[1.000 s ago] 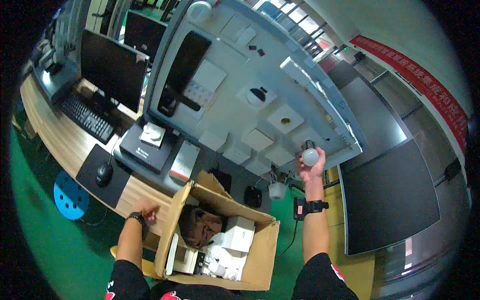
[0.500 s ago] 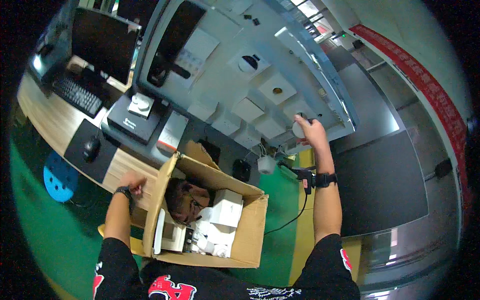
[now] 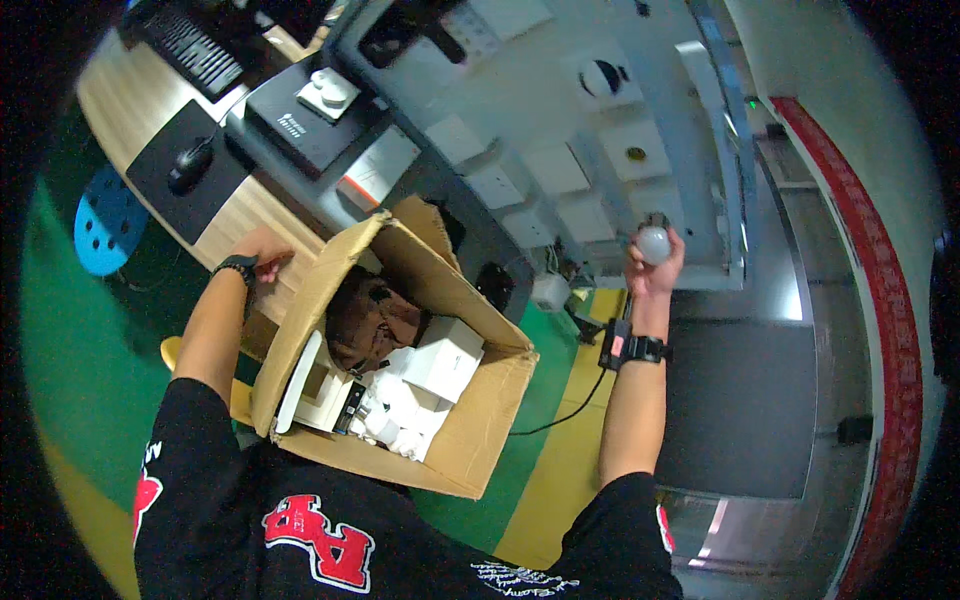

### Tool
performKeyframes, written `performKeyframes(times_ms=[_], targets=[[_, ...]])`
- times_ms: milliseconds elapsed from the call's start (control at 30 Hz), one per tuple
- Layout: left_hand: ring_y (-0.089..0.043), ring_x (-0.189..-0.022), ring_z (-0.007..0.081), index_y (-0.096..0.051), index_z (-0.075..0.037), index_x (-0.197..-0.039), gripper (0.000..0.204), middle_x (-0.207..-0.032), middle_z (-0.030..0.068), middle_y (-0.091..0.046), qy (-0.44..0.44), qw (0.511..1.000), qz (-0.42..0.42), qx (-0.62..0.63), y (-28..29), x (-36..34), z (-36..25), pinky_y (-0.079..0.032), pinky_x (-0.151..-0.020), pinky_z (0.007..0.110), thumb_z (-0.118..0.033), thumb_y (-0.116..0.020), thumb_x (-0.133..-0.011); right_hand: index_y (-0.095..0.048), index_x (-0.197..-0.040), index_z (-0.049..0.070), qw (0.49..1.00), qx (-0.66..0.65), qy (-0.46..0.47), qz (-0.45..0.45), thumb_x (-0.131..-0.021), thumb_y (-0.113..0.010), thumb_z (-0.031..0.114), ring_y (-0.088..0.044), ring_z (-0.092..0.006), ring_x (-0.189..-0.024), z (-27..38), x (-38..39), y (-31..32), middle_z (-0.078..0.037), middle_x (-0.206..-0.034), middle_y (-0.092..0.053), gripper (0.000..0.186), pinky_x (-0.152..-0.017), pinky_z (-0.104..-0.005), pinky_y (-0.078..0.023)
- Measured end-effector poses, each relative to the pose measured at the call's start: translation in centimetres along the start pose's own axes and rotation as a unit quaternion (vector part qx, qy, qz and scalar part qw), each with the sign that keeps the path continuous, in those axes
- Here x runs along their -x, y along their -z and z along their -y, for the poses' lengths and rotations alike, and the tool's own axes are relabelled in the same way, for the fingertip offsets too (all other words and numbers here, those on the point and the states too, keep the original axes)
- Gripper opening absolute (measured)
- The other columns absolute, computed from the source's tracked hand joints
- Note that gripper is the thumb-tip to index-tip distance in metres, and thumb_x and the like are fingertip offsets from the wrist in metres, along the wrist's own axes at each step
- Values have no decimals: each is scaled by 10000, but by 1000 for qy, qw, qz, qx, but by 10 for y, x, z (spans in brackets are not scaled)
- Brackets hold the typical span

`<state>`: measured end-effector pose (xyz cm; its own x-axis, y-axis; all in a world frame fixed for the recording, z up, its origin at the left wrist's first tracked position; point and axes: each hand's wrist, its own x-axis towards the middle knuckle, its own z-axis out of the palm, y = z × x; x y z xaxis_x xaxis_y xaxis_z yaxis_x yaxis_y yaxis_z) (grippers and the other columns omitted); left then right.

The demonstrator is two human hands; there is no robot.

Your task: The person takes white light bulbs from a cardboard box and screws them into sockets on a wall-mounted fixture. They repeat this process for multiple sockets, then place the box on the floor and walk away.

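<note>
My right hand [image 3: 654, 262] is closed around a small round white bulb-like thing [image 3: 653, 245], held near the lower edge of a tilted grey board [image 3: 700, 190]. A small metallic part shows just above the white dome. On the wooden desk [image 3: 222, 236] lies my left hand [image 3: 262, 252], fingers loosely bent and apart, with nothing seen in it. Close to its right stands an open cardboard box [image 3: 500, 410]. Inside are a crumpled brown bundle [image 3: 375, 325], a white carton [image 3: 447, 358] and several small white devices [image 3: 378, 420].
White switch-like panels [image 3: 558, 168] are mounted on the board. A black case [image 3: 310, 115] with a white device [image 3: 328, 92], a white-and-orange box [image 3: 378, 172], a mouse [image 3: 190, 165] and a keyboard [image 3: 190, 50] lie at left. A cable [image 3: 570, 415] runs from my right wrist. A blue stool [image 3: 112, 222] stands far left.
My right hand has turned so the round white thing now faces up in it. My left hand stays on the desk. The whole view has shifted and rotated.
</note>
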<state>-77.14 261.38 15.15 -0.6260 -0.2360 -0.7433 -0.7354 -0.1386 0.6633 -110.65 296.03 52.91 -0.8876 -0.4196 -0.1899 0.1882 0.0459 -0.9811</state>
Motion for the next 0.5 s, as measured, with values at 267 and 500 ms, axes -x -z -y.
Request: performKeyframes(times_ms=[267,500], targets=[[-492,-360,159,-520,-99,-580,341,-447,38,-491,-9,1000,6,-26,-7,-24,24,-382,-341,294,-315,-534,-843,-601,-1047,-5,704,706,-9,-72,-784,-616,456,-615,-233,-785,45,-39,-8,-111,-967,-612,531,-654,-339,-536],[-460,-346,114,-569,-74,-681,376,-465,31,-500,-87,994,-1,-67,10,-50,63,-345,-327,270,-410,-553,-850,-576,-1153,64,888,456,-26,-53,-850,-585,390,-526,-196,-1042,39,-9,-23,-86,-1148,-542,445,-854,-338,-486]])
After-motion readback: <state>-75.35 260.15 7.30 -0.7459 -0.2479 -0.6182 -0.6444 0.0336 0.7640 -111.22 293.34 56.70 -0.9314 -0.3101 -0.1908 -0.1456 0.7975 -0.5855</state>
